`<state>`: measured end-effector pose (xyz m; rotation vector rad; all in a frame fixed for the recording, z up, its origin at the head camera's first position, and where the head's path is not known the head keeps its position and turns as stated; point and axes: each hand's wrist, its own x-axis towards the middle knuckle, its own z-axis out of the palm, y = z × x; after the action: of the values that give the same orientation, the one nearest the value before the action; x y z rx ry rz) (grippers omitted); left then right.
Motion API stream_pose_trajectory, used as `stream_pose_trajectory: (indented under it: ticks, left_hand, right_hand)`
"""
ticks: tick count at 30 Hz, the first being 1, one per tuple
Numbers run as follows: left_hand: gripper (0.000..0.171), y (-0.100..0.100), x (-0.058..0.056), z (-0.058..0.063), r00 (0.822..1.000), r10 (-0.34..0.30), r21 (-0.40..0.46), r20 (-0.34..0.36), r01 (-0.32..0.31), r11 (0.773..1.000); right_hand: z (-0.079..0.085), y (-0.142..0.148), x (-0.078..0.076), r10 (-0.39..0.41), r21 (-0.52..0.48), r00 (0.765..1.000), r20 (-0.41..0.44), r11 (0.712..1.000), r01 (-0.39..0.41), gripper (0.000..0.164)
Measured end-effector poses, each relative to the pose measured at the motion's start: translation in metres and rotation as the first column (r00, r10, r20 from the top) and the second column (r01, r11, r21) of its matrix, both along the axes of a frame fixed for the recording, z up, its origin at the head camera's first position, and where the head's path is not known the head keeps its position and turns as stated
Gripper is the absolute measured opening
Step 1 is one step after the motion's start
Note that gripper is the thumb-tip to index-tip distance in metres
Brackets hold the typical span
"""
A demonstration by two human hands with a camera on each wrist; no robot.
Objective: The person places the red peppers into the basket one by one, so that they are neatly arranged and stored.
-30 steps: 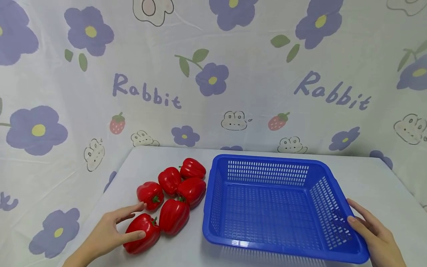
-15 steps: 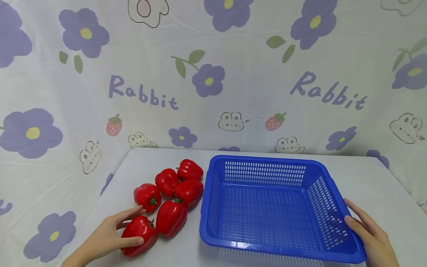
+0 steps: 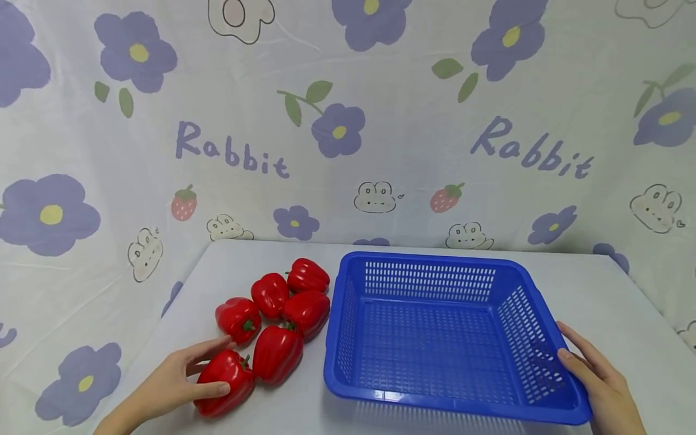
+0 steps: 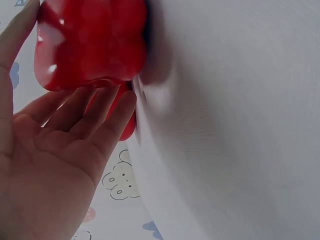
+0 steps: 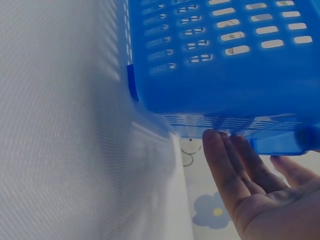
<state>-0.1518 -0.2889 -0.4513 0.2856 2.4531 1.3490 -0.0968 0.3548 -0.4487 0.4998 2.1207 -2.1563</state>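
Head view, L hand [image 3: 175, 374]: thumb on near side, fingers on far side of a red bell pepper [image 3: 232, 376], i.e. grasping it
Head view, gripped pepper: nearest of the lot, sitting on white table [image 3: 288, 414], green stem pointing R & away
Head view, other peppers: 5 more red bell peppers [image 3: 278, 355], loose cluster beyond & R of the gripped one
Head view, basket: blue plastic basket [image 3: 435, 350], rectangular, slotted sides, on table R of all peppers
Head view, R hand [image 3: 605, 382]: at basket's R side, thumb at rim, fingers along outer wall
Head view, backdrop: pale cloth [image 3: 413, 103] w/ purple flowers, strawberries, bunny faces, "Rabbit" x2
L wrist view, pepper: lobed end toward cam, thumb at one side, some fingertips hidden behind it; bit of another pepper past the fingers
R wrist view, fingers [image 5: 220, 160]: extended, tips at basket's slotted wall; thumb hard to make out, so can't tell if R hand pinches rim or just rests there
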Motion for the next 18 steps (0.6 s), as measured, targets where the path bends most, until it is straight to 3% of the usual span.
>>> stream_pose_trajectory:
  ticks: [5,18]
  left_hand:
    - [0.086,0.0023,-0.002,-0.0018,0.998,0.003,-0.007,0.057,-0.002,1.0]
    - [0.081,0.0034,0.0028,-0.0005,0.997,0.042,-0.009,0.066,-0.042,0.999]
  right_hand:
    - [0.0002,0.0007,-0.0004,-0.004,0.014,1.0,0.026,1.0,0.003,0.068]
    - [0.0013,0.002,-0.0005,-0.001,0.028,0.998,0.055,1.0,-0.001,0.07]
